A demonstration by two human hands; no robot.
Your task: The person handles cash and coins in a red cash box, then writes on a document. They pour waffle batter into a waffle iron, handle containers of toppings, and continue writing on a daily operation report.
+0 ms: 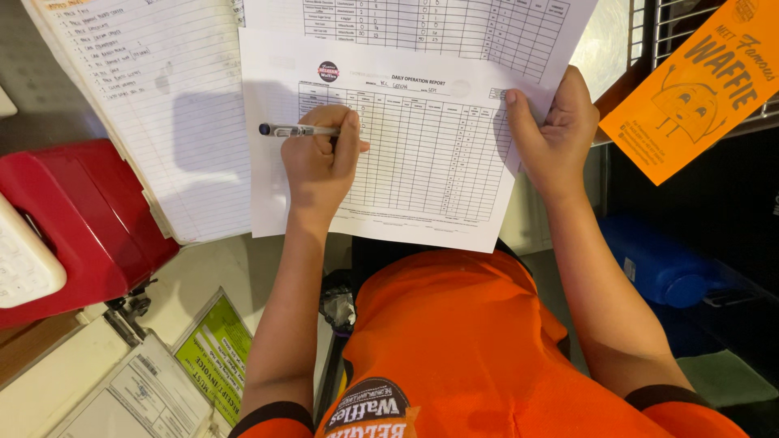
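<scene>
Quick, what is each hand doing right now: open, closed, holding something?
Left hand: closed around a pen, tip over the printed form.
Right hand: closed on the right edge of the same form.

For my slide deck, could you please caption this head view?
Left hand holds a pen over a printed table sheet; right hand grips its edge.

Form sheet [422, 154] at frame centre, lying over a second sheet [454, 28] at the top. Left hand [320, 162] on the form's left half, pen [299, 130] in it pointing left. Right hand [552, 130] at the form's right edge. Lined notebook [154, 105] upper left, machine [77, 219] at left edge. Leaflet [702, 89] upper right, bottle [657, 264] below it.
</scene>
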